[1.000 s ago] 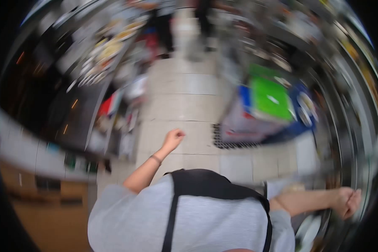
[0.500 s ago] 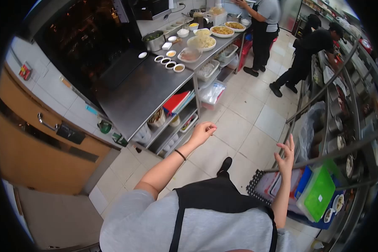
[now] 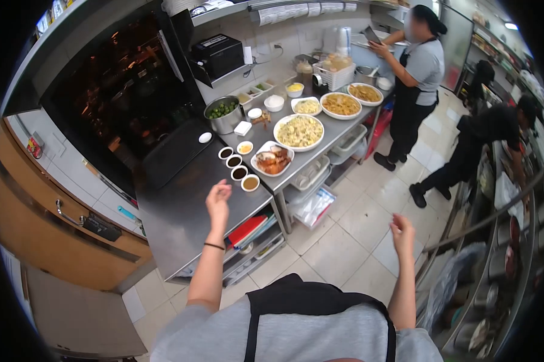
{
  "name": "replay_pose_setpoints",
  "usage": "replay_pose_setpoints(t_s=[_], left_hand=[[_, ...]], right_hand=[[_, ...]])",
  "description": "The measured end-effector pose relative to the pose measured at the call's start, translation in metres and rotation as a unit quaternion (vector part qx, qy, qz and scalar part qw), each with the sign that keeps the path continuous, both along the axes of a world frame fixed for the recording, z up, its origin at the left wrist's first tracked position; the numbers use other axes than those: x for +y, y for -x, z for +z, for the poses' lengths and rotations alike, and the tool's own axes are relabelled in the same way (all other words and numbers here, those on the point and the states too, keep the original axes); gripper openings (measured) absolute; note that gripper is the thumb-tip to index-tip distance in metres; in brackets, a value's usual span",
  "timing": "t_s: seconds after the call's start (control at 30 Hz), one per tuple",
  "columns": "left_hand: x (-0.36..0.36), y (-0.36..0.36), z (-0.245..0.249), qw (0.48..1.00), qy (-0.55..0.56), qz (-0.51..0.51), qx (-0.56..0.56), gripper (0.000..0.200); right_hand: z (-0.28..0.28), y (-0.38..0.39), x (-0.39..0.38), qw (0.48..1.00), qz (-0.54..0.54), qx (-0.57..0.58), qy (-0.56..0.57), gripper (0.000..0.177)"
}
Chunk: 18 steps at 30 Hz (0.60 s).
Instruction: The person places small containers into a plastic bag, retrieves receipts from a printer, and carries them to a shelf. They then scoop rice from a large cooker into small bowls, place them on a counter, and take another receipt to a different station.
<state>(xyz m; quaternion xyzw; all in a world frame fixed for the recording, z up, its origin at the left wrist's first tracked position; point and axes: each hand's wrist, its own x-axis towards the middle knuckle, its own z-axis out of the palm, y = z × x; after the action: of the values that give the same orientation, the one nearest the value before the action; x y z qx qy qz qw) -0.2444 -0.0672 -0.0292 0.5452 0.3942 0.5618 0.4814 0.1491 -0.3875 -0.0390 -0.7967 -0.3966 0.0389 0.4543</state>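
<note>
My left hand [image 3: 218, 202] is raised over the near part of the steel counter [image 3: 193, 205], its fingers loosely bent and nothing visible in them. Closest to it stand small white bowls of sauce, one brown [image 3: 250, 183] and one dark [image 3: 239, 173]. A white plate of browned, cut meat [image 3: 273, 160] lies just beyond them. Out over the floor on the other side, my right hand [image 3: 402, 234] is lifted with slightly bent fingers, touching nothing.
Farther along are a large plate of pale food [image 3: 298, 131], a plate of yellow-brown food [image 3: 341, 105] and a pot of greens [image 3: 225, 114]. A person in grey [image 3: 420, 69] holds a dark flat object; another in black [image 3: 483, 139] bends at the right-hand racks.
My view has come nearer the counter and its plates. My left hand has moved up and left, over the counter's edge. My right hand's fingers are less spread.
</note>
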Motion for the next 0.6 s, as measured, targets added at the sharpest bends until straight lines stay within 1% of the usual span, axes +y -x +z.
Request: replay_pose_setpoints(t_s=[0.07,0.13,0.17,0.2,0.23,0.37,0.43,0.47,0.53,0.6], left_hand=[[0.038,0.010,0.000,0.993,-0.099,0.064,0.020,0.020],[0.070,0.006,0.023,0.971,-0.145,0.145,0.124,0.020],[0.089,0.002,0.035,0.955,-0.206,0.148,0.155,0.021],[0.098,-0.015,0.057,0.964,-0.173,0.154,0.131,0.021],[0.124,-0.029,0.064,0.963,-0.188,0.147,0.126,0.021],[0.214,-0.101,0.104,0.959,-0.240,0.103,0.108,0.021],[0.246,-0.150,0.134,0.953,-0.270,0.091,0.106,0.021],[0.257,-0.172,0.151,0.951,-0.274,0.088,0.112,0.021],[0.298,-0.211,0.177,0.923,-0.348,0.090,0.134,0.022],[0.335,-0.244,0.202,0.906,-0.392,0.089,0.129,0.024]], right_hand=[[0.001,-0.006,0.074,0.993,0.106,-0.057,-0.018,0.026],[0.021,-0.001,0.134,0.979,0.173,-0.110,-0.012,0.025],[0.022,0.002,0.153,0.978,0.179,-0.105,-0.007,0.025],[0.026,0.000,0.175,0.974,0.206,-0.094,-0.016,0.025],[0.032,-0.008,0.198,0.969,0.232,-0.087,-0.027,0.025],[0.033,-0.046,0.257,0.964,0.259,-0.053,-0.036,0.020],[0.016,-0.084,0.280,0.972,0.213,-0.079,-0.057,0.012],[0.006,-0.104,0.287,0.970,0.222,-0.077,-0.056,0.012],[-0.011,-0.143,0.308,0.983,0.171,0.062,-0.007,0.005],[-0.015,-0.181,0.334,0.984,0.173,0.020,0.041,0.007]])
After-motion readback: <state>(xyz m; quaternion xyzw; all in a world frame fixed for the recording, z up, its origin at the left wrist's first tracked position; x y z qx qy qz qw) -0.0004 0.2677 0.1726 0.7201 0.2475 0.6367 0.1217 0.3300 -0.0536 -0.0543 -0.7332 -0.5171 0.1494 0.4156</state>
